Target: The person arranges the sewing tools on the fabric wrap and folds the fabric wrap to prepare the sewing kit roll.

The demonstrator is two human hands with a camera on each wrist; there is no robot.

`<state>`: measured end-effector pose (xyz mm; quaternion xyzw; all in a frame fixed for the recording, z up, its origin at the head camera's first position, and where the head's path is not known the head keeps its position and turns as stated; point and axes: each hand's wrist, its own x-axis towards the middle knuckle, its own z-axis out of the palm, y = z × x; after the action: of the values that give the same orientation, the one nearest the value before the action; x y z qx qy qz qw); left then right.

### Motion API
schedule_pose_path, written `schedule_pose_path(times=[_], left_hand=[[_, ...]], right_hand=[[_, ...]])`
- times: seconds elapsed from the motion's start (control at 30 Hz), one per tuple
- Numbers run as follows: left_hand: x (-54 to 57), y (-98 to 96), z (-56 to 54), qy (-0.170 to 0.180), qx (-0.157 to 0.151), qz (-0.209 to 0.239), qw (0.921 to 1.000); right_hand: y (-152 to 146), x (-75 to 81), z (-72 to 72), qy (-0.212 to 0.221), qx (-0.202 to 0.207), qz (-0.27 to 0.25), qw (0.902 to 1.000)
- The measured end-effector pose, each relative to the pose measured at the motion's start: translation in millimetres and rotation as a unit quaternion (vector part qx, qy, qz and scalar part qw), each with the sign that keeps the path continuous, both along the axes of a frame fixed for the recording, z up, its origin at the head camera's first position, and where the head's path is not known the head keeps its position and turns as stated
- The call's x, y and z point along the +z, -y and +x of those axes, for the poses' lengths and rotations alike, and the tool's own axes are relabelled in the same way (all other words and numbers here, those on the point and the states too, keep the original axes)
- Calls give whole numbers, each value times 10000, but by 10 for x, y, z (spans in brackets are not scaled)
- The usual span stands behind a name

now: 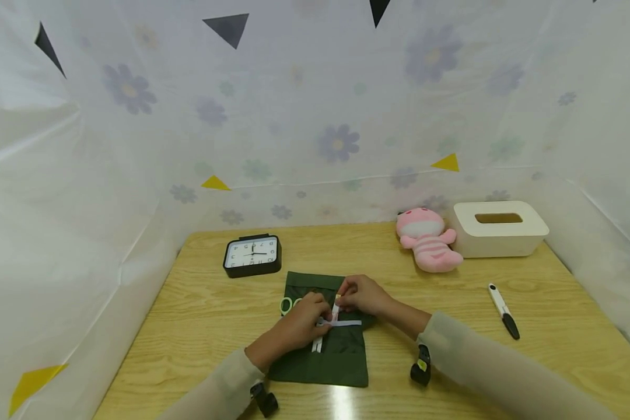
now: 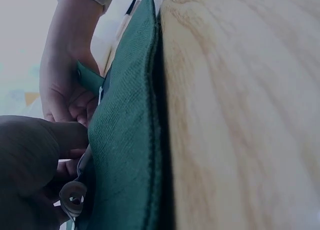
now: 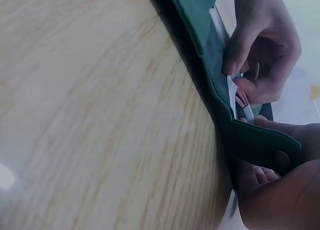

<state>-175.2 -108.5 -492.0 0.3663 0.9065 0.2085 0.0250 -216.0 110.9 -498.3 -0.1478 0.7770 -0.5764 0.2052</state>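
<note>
A dark green cloth pouch (image 1: 320, 370) lies unfolded on the table under both hands, with a white elastic band (image 1: 349, 322) across it. My left hand (image 1: 303, 322) pinches the band near its middle, seen closer in the right wrist view as fingers (image 3: 243, 45) at the strip. In my right hand (image 1: 364, 296) is a slim white item with an orange end (image 1: 336, 309), pinched upright at the band; its kind cannot be told. Scissors with pale green handles (image 1: 286, 305) lie beside my left hand, partly hidden. A narrow white two-pronged piece (image 1: 317, 345) shows below the band.
A black-framed clock (image 1: 252, 255) stands at the back left. Toward the back right are a pink plush toy (image 1: 427, 239) and a cream tissue box (image 1: 496, 236). A white and black pen-like tool (image 1: 504, 311) lies at the right. The pouch has a snap flap (image 3: 265, 145).
</note>
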Motion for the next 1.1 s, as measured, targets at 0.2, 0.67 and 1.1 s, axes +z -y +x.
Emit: schedule_pose_path(times=[0.2, 0.67, 1.1], left_hand=[[-1, -2, 7, -3, -11, 25, 10000], [-27, -15, -52, 628, 194, 507, 9965], [-11, -37, -59, 1042, 380, 735, 9911]], right_hand=[[-1, 29, 28, -430, 278, 203, 9985], [-28, 2, 18, -392, 490, 224, 9978], [-23, 23, -12, -593, 829, 567, 9932]])
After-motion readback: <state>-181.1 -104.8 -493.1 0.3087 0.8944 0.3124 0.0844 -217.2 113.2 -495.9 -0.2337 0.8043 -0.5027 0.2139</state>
